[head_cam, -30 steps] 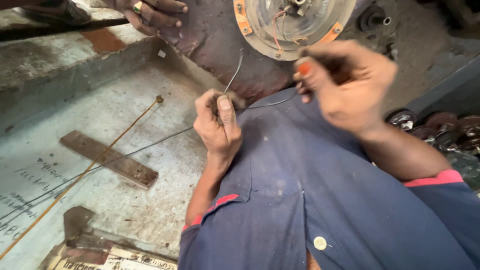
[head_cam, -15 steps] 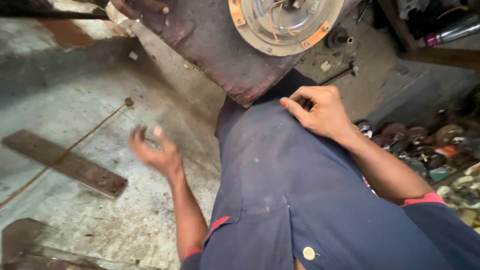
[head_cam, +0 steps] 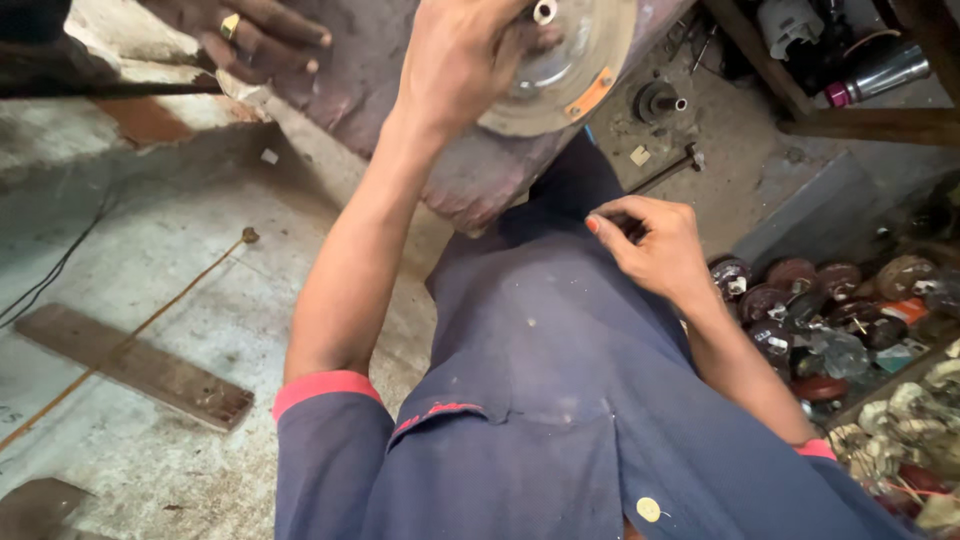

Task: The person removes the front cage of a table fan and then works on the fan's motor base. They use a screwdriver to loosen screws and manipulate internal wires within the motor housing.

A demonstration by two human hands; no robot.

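Head view. We see our left hand (head_cam: 462, 62) raised to the round metal disc (head_cam: 585, 60) at the top of the frame, fingers curled together over its left face; whether they clamp the rim or only press on it we cannot tell. The disc is pale grey, carries an orange tab on its lower right edge and a short tube end at its centre, and sits against a dark rusty plate (head_cam: 480, 180) that slopes down toward our lap.

Our right hand (head_cam: 655, 245) rests low on the blue work shirt (head_cam: 560, 400), just below the plate. Thumb and forefinger are pinched together, the other fingers folded in; whatever sits in the pinch is too small to make out.

A second person's hand (head_cam: 255, 35), with a ring on one finger, lies on the upper left part of the plate, well apart from both of ours.

On the concrete floor (head_cam: 180, 300) at left, a flat wooden strip (head_cam: 135, 365) lies diagonally, crossed by a thin rusty rod (head_cam: 150, 320) with a small knob at its far end. At right, a heap of dark rounded parts (head_cam: 800, 300) lies near our right forearm. A small hammer (head_cam: 670, 170) lies on the ground beyond the right hand, and a metal flask (head_cam: 880, 70) lies at top right
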